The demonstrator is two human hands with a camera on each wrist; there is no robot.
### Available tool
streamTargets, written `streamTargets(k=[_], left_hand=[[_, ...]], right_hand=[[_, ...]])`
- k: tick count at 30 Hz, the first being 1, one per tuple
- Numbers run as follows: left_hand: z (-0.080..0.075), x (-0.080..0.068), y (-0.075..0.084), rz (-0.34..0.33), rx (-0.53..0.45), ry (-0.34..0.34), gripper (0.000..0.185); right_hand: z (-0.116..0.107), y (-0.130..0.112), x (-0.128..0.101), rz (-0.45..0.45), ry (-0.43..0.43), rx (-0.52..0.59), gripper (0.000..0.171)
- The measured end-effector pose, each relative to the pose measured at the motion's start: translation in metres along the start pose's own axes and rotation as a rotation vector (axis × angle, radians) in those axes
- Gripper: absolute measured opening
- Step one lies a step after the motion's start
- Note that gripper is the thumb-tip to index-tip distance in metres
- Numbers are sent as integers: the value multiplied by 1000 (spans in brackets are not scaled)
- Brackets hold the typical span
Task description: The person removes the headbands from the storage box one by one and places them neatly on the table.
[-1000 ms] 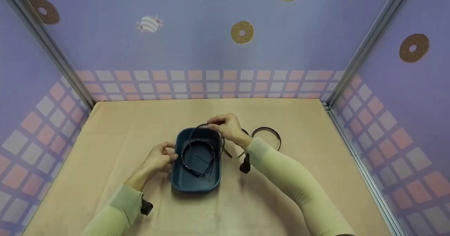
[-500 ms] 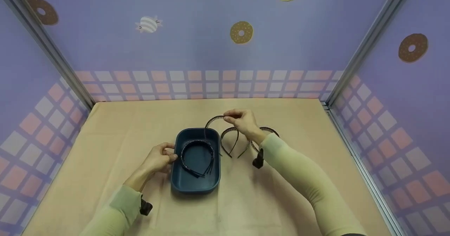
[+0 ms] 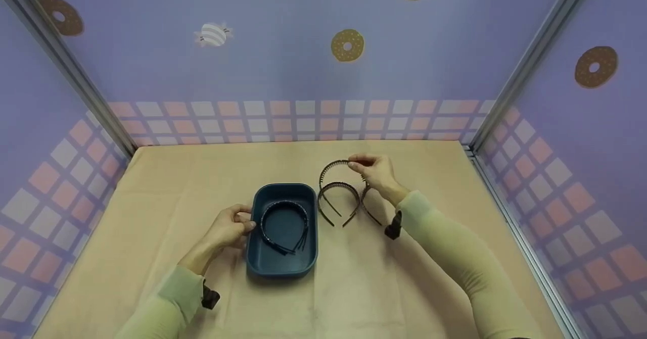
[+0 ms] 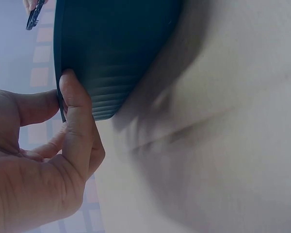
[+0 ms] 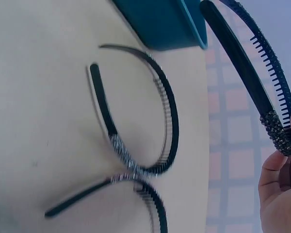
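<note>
A dark blue tray [image 3: 263, 263] sits mid-table with a few black headbands [image 3: 283, 224] lying in it. My left hand [image 3: 246, 224] grips the tray's left rim, thumb on the edge [image 4: 73, 97] of the tray wall [image 4: 111, 48]. To the right of the tray my right hand [image 3: 357, 163] pinches a toothed black headband [image 3: 331, 168] with a beaded section [image 5: 276, 133], held in the air. Below it two more headbands [image 3: 337, 197] lie overlapping on the table [image 5: 136, 141]; one [image 3: 371, 212] is partly hidden by my wrist.
The table is covered in a beige cloth [image 3: 384, 288]. Purple walls with donut prints and metal corner posts [image 3: 510, 91] close it in at the back and both sides. The tray's corner [image 5: 169, 24] is near the loose headbands.
My right hand has carried the pinched headband from above the tray to the right, over the two headbands on the table. The left hand and tray have stayed put.
</note>
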State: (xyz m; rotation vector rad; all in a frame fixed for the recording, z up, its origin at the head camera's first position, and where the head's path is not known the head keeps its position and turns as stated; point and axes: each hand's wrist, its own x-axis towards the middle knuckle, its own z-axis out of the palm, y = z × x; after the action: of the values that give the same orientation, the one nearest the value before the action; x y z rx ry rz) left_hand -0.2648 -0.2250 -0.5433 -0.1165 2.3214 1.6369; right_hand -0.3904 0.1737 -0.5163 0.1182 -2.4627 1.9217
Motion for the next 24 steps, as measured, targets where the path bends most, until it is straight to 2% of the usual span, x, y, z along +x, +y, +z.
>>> streamTargets(k=[6, 13, 24], left_hand=[[1, 2, -1, -17, 2, 1, 46], [0, 2, -2, -35, -19, -11, 47], [0, 2, -2, -19, -11, 1, 45]], right_hand=[[-24, 6, -1, 24, 51, 6, 27], [-50, 18, 0, 1, 103, -21, 29], [-88, 39, -5, 51, 157, 15, 30]])
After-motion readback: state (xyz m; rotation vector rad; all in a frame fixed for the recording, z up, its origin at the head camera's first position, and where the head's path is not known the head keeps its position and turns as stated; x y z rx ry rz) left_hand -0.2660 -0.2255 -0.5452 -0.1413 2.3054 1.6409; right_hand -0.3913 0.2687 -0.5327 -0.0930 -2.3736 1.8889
